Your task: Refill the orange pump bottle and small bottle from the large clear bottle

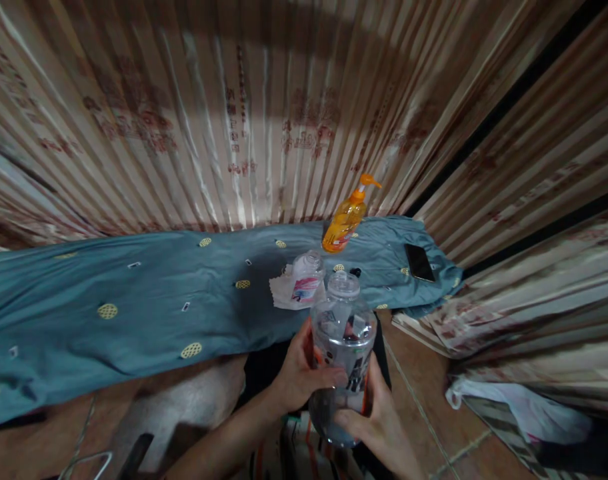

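Note:
A clear plastic bottle (pixel 345 333) with a capped top and a dark label is held upright in front of me, low in the view. My left hand (pixel 299 377) wraps round its left side with the thumb across the label. My right hand (pixel 377 420) cups its lower right side and base. Beyond it, a second small clear bottle (pixel 307 267) stands on a crumpled white wrapper (pixel 289 293) on the teal cloth (pixel 134 307).
An orange pump dispenser (pixel 345 220) stands at the back of the teal cloth, with a dark phone (pixel 419 262) to its right. Pleated patterned curtains (pixel 264 113) close off the back and right. A white plastic bag (pixel 524 407) lies on the tiled floor at right.

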The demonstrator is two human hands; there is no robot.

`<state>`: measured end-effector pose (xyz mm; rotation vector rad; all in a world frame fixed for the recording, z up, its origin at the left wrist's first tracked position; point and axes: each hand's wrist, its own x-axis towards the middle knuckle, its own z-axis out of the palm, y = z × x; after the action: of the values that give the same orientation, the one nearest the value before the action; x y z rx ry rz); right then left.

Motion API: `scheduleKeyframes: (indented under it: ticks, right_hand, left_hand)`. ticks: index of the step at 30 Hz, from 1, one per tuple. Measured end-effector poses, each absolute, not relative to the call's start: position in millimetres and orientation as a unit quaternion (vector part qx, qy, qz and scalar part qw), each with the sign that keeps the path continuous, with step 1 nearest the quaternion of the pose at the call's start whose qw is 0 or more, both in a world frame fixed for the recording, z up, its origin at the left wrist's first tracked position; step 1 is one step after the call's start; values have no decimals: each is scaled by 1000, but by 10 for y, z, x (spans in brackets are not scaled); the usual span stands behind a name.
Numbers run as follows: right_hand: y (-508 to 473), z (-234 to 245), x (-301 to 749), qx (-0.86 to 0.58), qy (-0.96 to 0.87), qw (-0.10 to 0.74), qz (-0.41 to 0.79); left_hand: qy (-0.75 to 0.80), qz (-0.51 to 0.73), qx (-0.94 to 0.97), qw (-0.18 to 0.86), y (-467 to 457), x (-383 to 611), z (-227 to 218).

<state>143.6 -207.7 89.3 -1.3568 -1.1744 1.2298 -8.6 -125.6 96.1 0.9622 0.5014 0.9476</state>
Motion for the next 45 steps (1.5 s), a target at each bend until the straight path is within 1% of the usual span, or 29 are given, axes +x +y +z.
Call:
scheduleKeyframes:
  ticks: [3,4,8,10,12,15,18,20,23,27,38,42,45]
  right_hand:
    - [-2221,722,1527,-468,-337,565,590]
    - [-2283,649,1554,-451,-300,585,604]
    - [-2483,372,1584,-444,-214,601,630]
    - [-2498,288,1584,-441,-185,604,637]
    - [-2463,247,1614,-440,-170,610,637]
    - [-2401,241,1732,-445,-170,609,634]
    - [-2382,268,1888,-456,-183,604,628]
    - [-2369,302,1966,-464,-190,600,623]
    - [-2303,385,2007,-473,-194,603,613]
    - [-2164,503,1986,-496,-190,614,584]
    - [-2168,374,2277,-579,-195,609,506]
    - [-2197,469,2312,-599,-221,618,459]
    - [-2194,633,2332,-612,-243,607,446]
  left_hand:
    - [233,454,435,742,-1219,-38,1031]
    - [233,462,437,736,-1206,-14,1048]
    - [237,482,450,713,-1203,145,1098]
    - [237,481,470,702,-1227,212,1108]
    - [235,483,514,669,-1234,204,1095]
    - [253,526,596,551,-1120,11,1004]
    - [343,606,610,379,-801,-260,805]
    - [413,598,603,329,-513,-362,624]
    - [447,535,614,369,-111,-340,343]
    - [408,484,648,423,140,-189,87]
    - [459,509,640,348,-44,-92,-61]
    - [457,512,649,328,-53,-69,-114]
    - [456,511,653,324,-74,-46,-140]
